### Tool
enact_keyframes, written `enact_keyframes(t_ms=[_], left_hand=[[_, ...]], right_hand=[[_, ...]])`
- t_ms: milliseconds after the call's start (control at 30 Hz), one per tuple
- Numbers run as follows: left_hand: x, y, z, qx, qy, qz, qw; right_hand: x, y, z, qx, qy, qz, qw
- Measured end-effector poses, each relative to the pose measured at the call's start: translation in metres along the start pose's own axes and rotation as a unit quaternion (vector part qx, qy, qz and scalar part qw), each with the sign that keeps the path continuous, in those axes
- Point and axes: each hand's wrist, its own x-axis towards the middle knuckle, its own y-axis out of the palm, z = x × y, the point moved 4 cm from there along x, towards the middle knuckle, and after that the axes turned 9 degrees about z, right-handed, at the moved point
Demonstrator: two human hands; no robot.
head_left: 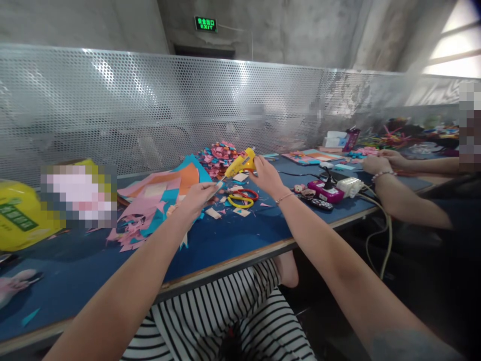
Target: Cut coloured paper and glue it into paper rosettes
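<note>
My right hand (267, 176) is closed around a yellow glue gun (242, 163), whose nozzle points down and left. Pinched in the fingers of my left hand (199, 198) is a small pale piece (219, 187), close to the nozzle tip; whether they touch I cannot tell. Below the glue gun lie scissors (242, 198) with red and yellow handles, among small cream cards (241, 212). Pink, orange and blue sheets (176, 180) are heaped beside my left hand. Behind the glue gun rises a pile of small coloured scraps (218, 155).
A yellow bag (26, 215) stands at the left. To the right are a purple power strip (325, 192), a remote control (317, 202) and cables. Another person's hands (379, 163) work at the far right. A perforated metal panel (150, 110) runs along the table's back.
</note>
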Motion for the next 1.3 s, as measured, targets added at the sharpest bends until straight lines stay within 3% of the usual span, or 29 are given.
enact_keyframes(t_ms=[467,667,767,967,1300], left_hand=[[0.008,-0.006,0.007,0.015,0.028,-0.003,0.999],[0.006,-0.005,0.004,0.015,0.021,-0.015,1.0],[0.004,-0.004,0.002,0.037,0.018,-0.01,0.999],[-0.003,0.001,-0.003,0.054,0.014,0.006,0.998],[-0.004,0.006,-0.005,0.055,0.016,0.012,0.998]], right_hand=[[-0.002,-0.001,-0.001,-0.025,-0.03,0.018,0.999],[-0.003,-0.003,-0.019,-0.014,0.063,-0.041,0.997],[-0.004,-0.005,-0.021,0.01,0.061,-0.068,0.996],[-0.003,-0.001,-0.009,0.008,0.02,-0.033,0.999],[-0.002,-0.002,-0.006,0.013,0.011,-0.003,1.0]])
